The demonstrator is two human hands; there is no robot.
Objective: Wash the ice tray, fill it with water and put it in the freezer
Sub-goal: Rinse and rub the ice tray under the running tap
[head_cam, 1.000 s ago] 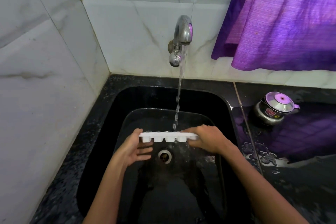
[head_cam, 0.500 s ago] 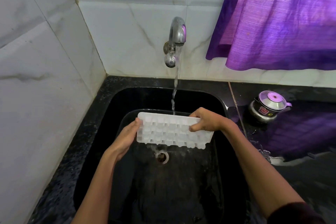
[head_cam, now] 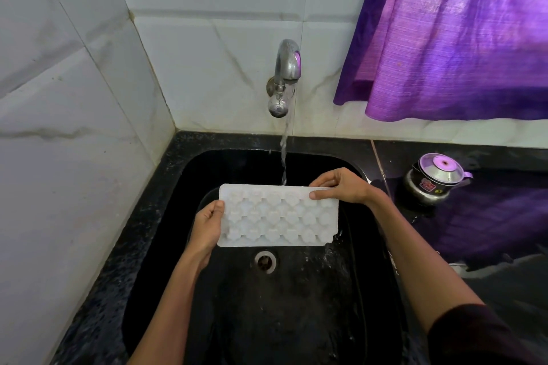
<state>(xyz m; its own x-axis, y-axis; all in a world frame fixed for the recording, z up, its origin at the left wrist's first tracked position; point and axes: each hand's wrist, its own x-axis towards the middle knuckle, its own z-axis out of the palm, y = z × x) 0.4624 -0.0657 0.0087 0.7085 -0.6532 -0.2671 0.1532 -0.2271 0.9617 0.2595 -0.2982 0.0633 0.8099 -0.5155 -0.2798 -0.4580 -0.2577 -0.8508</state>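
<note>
A white ice tray (head_cam: 278,216) with several small cells is held over the black sink (head_cam: 178,187), tilted up so its broad face looks at me. My left hand (head_cam: 207,228) grips its left short edge, thumb on the face. My right hand (head_cam: 341,187) pinches the top right corner, thumb on the face and fingers behind. Water runs from the steel tap (head_cam: 284,77) in a thin stream (head_cam: 284,157) that drops behind the tray's top edge. Below the tray lies the round drain (head_cam: 265,261).
A small steel kettle (head_cam: 433,181) with a lid stands on the wet black counter (head_cam: 474,231) right of the sink. A purple curtain (head_cam: 459,38) hangs above it. White marble-like tiles (head_cam: 74,127) close off the left and back.
The tray went from edge-on and level under the stream to tipped up with its face towards me. My right hand shifted to the top right corner; water now falls behind the tray.
</note>
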